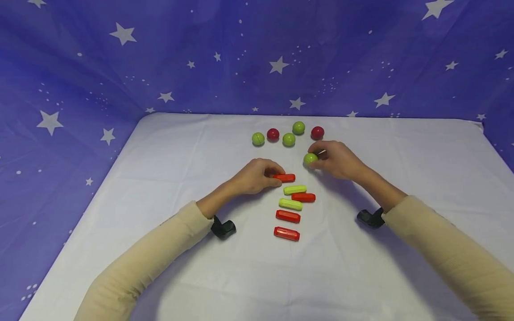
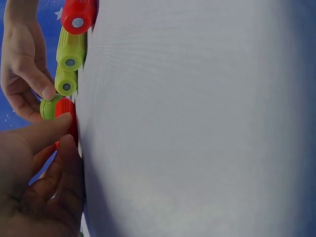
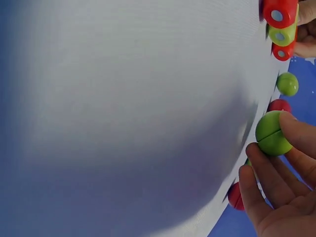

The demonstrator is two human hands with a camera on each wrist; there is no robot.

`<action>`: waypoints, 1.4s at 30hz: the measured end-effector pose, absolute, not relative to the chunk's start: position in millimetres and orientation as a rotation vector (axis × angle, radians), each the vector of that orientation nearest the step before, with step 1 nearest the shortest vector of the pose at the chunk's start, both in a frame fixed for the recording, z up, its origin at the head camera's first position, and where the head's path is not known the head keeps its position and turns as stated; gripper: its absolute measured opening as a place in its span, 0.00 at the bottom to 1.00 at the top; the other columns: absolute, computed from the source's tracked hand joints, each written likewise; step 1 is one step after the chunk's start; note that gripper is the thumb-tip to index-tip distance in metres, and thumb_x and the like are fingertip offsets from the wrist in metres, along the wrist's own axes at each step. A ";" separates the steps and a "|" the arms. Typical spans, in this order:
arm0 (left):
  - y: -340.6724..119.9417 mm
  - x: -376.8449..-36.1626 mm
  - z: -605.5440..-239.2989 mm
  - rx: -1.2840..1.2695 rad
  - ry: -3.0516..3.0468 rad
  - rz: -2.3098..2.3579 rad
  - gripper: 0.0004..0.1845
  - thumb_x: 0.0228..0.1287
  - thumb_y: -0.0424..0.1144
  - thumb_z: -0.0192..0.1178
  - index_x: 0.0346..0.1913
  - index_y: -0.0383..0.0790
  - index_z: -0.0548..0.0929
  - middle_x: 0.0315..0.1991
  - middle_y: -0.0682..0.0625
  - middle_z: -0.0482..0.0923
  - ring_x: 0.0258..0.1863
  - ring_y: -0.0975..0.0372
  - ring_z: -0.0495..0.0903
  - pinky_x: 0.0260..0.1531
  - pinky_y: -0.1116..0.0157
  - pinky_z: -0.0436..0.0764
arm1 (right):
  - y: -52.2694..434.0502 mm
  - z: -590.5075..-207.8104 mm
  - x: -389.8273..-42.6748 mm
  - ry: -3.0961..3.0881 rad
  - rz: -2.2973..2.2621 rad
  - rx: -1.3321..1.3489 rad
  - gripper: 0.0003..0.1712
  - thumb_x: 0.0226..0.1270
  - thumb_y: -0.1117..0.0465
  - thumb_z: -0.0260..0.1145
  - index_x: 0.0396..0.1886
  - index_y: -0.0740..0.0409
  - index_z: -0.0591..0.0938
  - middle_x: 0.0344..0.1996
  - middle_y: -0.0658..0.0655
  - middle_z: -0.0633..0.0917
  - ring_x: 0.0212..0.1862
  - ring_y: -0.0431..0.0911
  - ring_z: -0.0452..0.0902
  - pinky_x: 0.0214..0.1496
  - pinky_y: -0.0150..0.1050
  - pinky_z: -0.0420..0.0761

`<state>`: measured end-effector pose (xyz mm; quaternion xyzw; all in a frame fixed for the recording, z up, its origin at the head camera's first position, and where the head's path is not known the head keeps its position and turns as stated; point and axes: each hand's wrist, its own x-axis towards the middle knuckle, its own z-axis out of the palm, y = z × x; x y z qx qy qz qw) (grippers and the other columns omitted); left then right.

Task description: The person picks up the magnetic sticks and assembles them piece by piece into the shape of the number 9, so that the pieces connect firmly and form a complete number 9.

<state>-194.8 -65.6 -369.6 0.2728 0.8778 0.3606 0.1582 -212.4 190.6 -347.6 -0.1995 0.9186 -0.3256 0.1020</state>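
My left hand pinches the left end of a red ribbed rod, thumb in front and fingers behind. In the left wrist view the thumb and fingertips close on the red rod, whose far end overlaps a green ball. My right hand pinches a green ball between thumb and fingers, just beyond the rods. A seam runs around that green ball in the right wrist view. Nearer me lie a yellow-green rod, a red rod touching it, and another yellow-green rod.
Two more red rods lie closest to me in the column. Behind the hands are green balls and two red balls, one at the left and one at the right. A white cloth covers the table, before a starry blue curtain.
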 end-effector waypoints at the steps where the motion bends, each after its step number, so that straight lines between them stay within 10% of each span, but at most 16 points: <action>1: -65.9 -195.5 -370.3 0.773 2.503 1.039 0.14 0.63 0.35 0.68 0.51 0.40 0.86 0.39 0.52 0.82 0.37 0.60 0.75 0.39 0.68 0.74 | 189.6 -348.1 -212.4 2.713 -0.953 -0.596 0.19 0.63 0.70 0.69 0.53 0.69 0.80 0.50 0.66 0.82 0.52 0.60 0.80 0.56 0.54 0.77; 16: -70.6 -200.9 -373.2 0.632 2.389 1.206 0.13 0.63 0.37 0.68 0.50 0.39 0.87 0.38 0.50 0.84 0.26 0.60 0.80 0.31 0.66 0.79 | 189.5 -351.6 -211.9 2.716 -0.938 -0.628 0.18 0.63 0.70 0.70 0.52 0.68 0.80 0.49 0.65 0.82 0.52 0.59 0.80 0.56 0.53 0.77; 42: -54.3 -236.1 -368.2 0.562 2.437 1.329 0.15 0.65 0.34 0.66 0.53 0.36 0.85 0.46 0.45 0.83 0.35 0.59 0.82 0.35 0.66 0.80 | 183.8 -347.9 -208.7 2.793 -0.800 -0.640 0.18 0.62 0.69 0.70 0.52 0.68 0.80 0.47 0.64 0.84 0.50 0.57 0.81 0.56 0.52 0.78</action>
